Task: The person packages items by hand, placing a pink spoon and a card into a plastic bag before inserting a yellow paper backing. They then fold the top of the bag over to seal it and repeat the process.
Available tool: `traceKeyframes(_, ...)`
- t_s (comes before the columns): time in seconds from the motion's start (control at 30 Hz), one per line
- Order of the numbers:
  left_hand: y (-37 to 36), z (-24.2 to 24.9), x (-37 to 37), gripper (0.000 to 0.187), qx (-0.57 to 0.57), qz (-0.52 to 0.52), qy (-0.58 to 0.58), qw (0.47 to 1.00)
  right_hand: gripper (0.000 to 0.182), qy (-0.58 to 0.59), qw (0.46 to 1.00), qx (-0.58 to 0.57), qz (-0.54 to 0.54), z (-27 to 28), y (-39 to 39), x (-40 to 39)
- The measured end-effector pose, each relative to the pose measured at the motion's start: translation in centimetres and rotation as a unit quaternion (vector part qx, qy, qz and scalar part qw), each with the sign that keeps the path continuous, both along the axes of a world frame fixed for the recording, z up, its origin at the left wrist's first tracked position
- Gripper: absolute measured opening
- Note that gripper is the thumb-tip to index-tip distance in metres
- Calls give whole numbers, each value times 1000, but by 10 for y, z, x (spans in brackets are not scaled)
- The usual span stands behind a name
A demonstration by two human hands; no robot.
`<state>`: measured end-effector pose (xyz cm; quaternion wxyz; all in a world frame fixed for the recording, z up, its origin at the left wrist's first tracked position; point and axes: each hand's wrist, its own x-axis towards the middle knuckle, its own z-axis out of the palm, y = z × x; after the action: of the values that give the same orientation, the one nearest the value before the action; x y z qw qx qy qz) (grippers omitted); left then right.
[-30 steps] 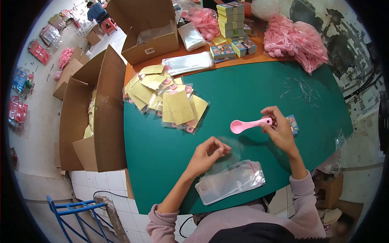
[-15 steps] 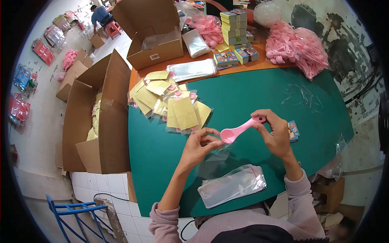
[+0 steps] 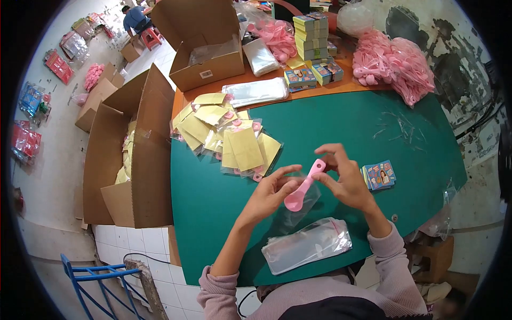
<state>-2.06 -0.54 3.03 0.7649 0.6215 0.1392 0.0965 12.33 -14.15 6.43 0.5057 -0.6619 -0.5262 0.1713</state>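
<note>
A pink plastic measuring spoon (image 3: 301, 195) hangs bowl-down between my hands, its holed handle end pointing up. My left hand (image 3: 269, 194) pinches a clear plastic bag (image 3: 306, 210), which overlaps the spoon's bowl and hangs below it. Around the top of the spoon's handle are the thumb and fingers of my right hand (image 3: 341, 178). Closer to my body, a stack of clear plastic bags (image 3: 306, 248) lies on the green table mat (image 3: 330, 117). Right of my right hand sits a small pile of printed cards (image 3: 380, 175).
Packed bags with yellow cards (image 3: 242, 146) are heaped at left, beside an open cardboard box (image 3: 152, 160). Another box (image 3: 208, 72), stacked card bundles (image 3: 311, 40) and bagged pink spoons (image 3: 392, 66) stand at the back. A person (image 3: 136, 21) sits far off.
The spoon has swung from slanting to nearly upright, bowl down, against the bag. My right hand has moved left with the handle, uncovering more of the card pile.
</note>
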Motion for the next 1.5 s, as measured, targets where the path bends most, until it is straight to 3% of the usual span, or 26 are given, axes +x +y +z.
traceKeyframes(0.07,7,2,-2,32,-22,-35,69,997,40,68,996,25,-57,-9,1,2)
traceKeyframes(0.2,14,4,6,31,40,-83,34,995,32,39,995,68,-63,-2,1,1)
traceKeyframes(0.3,11,10,12,30,14,-5,15,1000,29,-18,999,48,-11,0,-2,0)
traceKeyframes(0.37,13,9,10,30,13,-15,3,1000,36,-154,981,89,71,0,1,-5)
traceKeyframes(0.4,15,8,9,30,14,-24,-9,1000,36,-153,981,89,73,-1,-3,-4)
traceKeyframes(0.47,16,21,5,30,10,-7,15,1000,45,25,996,78,35,-3,-20,11)
traceKeyframes(0.53,20,25,4,30,3,8,37,999,46,3,988,-84,-129,6,-47,39)
traceKeyframes(0.6,27,24,2,30,10,2,73,997,46,-154,897,-238,-339,-40,-89,83)
traceKeyframes(0.63,29,21,2,30,7,-2,70,998,46,-157,895,-240,-342,-49,-96,86)
traceKeyframes(0.7,31,13,5,31,22,-9,105,994,40,-219,794,-385,-416,-56,-108,88)
traceKeyframes(0.73,31,12,6,31,18,-11,104,994,40,-221,791,-389,-417,-54,-110,89)
traceKeyframes(0.83,30,9,6,31,51,-22,132,990,34,-150,837,-318,-420,-53,-110,85)
traceKeyframes(0.9,31,8,6,32,50,-36,127,990,28,-325,814,-202,-437,-55,-110,83)
traceKeyframes(0.93,31,8,6,32,50,-33,127,990,28,-325,816,-200,-435,-52,-108,83)
traceKeyframes(1.0,31,6,6,32,52,-54,111,991,22,-217,851,-172,-447,-36,-105,84)
traceKeyframes(1.03,30,6,6,32,50,-51,111,991,22,-219,852,-172,-444,-28,-98,82)
traceKeyframes(1.1,26,4,8,33,25,-84,109,990,16,-11,933,-96,-347,-12,-70,68)
traceKeyframes(1.17,24,-3,10,33,15,-97,109,989,17,-7,951,-13,-309,-19,-35,53)
traceKeyframes(1.23,24,-3,9,33,10,-103,111,988,20,141,949,42,-280,-8,-4,27)
traceKeyframes(1.33,20,2,8,32,-4,-73,114,991,21,123,970,17,-210,-7,15,11)
traceKeyframes(1.37,20,3,8,32,18,-53,119,991,21,43,980,-13,-192,-7,16,11)
traceKeyframes(1.5,20,0,9,30,30,-38,133,990,20,-33,994,-4,-100,-13,11,14)
